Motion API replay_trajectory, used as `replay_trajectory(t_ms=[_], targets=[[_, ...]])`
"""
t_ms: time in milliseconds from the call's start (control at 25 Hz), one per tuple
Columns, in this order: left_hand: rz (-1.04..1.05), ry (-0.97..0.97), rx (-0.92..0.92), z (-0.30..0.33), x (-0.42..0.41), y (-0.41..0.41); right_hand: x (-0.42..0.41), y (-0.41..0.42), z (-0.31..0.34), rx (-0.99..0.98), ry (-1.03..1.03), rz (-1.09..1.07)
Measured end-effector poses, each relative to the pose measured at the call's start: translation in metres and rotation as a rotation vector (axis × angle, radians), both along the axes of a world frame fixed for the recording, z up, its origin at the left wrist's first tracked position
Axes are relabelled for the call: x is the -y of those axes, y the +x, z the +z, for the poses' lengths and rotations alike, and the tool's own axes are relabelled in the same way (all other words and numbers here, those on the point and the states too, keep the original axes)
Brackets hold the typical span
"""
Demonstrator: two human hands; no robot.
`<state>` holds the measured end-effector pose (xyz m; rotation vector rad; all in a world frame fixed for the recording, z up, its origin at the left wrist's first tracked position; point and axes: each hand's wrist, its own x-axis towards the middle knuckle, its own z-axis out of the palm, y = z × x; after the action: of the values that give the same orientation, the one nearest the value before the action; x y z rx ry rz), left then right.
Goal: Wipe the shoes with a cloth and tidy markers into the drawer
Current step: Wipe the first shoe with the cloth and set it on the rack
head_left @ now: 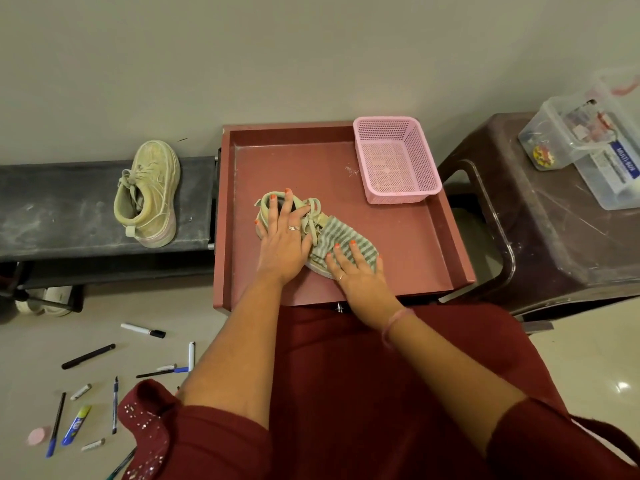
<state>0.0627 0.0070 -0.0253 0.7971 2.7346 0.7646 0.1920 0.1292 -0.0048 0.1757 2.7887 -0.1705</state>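
A beige shoe (268,206) lies in the red open drawer (408,244). My left hand (284,237) grips its heel end, fingers over the opening. My right hand (356,275) presses a grey-and-white striped cloth (341,237) flat onto the shoe's toe end. The second beige shoe (149,194) stands on a dark low shelf (62,209) to the left. Several markers and pens (142,330) lie scattered on the floor at lower left.
A pink mesh basket (398,161) sits in the drawer's far right corner. A brown plastic stool (554,230) on the right carries clear plastic boxes (588,133). A glue tube (76,424) and a pink round eraser (38,435) lie among the pens.
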Motion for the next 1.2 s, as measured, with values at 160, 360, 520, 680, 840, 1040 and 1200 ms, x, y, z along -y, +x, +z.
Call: replay_trajectory(t_ms=[160,360,520,680,840,1040,1200], targets=[[0.001,-0.004,0.018,0.002,0.001,0.000,-0.019,0.030,-0.013,0.013,0.086,0.223],[-0.027,-0.015,0.008,0.000,0.005,-0.003,-0.040,0.030,0.015,0.019,0.044,0.128],[-0.020,-0.016,0.017,0.000,0.003,-0.004,-0.017,-0.001,0.036,-0.432,0.042,0.115],[-0.030,-0.006,0.015,0.002,0.007,-0.004,0.008,0.013,-0.004,-0.117,0.226,0.401],[-0.032,0.000,0.026,0.003,0.008,-0.004,-0.021,0.033,-0.007,-0.073,0.295,0.385],[-0.032,-0.011,0.035,0.006,0.007,-0.004,-0.049,0.047,0.001,0.008,0.109,0.244],[-0.042,-0.065,0.053,0.011,0.007,-0.004,-0.064,0.046,0.029,-0.236,-0.240,-0.073]])
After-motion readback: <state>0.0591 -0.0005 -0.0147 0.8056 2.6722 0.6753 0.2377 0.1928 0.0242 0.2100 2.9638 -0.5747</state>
